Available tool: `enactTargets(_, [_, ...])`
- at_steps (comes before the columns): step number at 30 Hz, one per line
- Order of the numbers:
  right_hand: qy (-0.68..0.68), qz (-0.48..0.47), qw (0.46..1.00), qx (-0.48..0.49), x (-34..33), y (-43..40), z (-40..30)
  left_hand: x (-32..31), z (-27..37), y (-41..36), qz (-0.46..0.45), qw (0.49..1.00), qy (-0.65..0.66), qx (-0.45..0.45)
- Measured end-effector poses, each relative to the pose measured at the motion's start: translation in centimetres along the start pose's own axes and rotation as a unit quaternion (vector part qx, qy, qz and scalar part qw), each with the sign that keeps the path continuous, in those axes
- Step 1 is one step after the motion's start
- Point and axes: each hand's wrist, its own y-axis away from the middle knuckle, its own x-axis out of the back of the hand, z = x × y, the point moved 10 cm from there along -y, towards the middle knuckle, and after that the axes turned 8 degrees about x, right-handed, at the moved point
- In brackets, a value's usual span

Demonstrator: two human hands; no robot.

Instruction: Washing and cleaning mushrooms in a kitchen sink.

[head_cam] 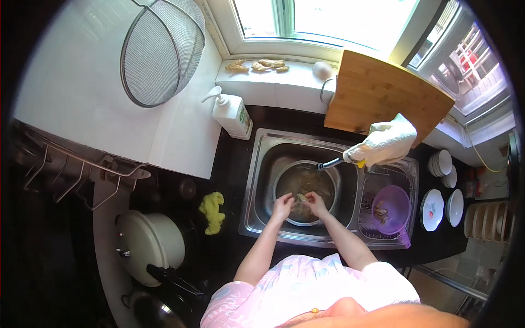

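Note:
A round metal basin (308, 224) of cloudy water stands in the left bowl of a steel sink (262, 172). Over it my right hand (315, 204) pinches a small pale-brown piece of food (302, 198), perhaps ginger or a root; its kind is unclear. My left hand (284, 207) is beside it with its fingers bent, and whether they touch anything is too small to tell. More brownish pieces show in the water. In the right bowl a purple plastic colander (396, 205) holds several similar pieces (381, 212). The faucet (330, 163), wrapped in a white cloth (383, 141), reaches over the basin.
Left of the sink lie a yellow-green cloth (213, 213) and a pressure cooker (151, 246); a white pump bottle (233, 117) stands behind. A wooden cutting board (381, 90) leans at the window. Bowls (441, 163) and plates (432, 210) stand right. A mesh strainer (160, 57) hangs upper left.

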Motion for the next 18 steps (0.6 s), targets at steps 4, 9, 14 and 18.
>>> enactTargets(4, [-0.162, -0.018, 0.984, 0.077, 2.3, 3.0, -10.9, -3.7, 2.9, 1.0, -0.097, 0.985, 0.141, 0.008])
enactTargets(9, [-0.124, 0.047, 0.985, 0.109, 5.2, 3.1, -14.1, -6.1, 4.3, 0.2, -0.096, 0.946, 0.311, 0.002])
enactTargets(14, [-0.175, 0.051, 0.979, 0.091, 5.9, 2.4, -12.6, -7.0, 5.9, 0.6, -0.112, 0.927, 0.351, 0.066])
enactTargets(18, [-0.166, 0.048, 0.983, 0.055, 5.6, 1.3, -10.3, -7.1, 4.7, -0.6, -0.104, 0.929, 0.353, 0.028])
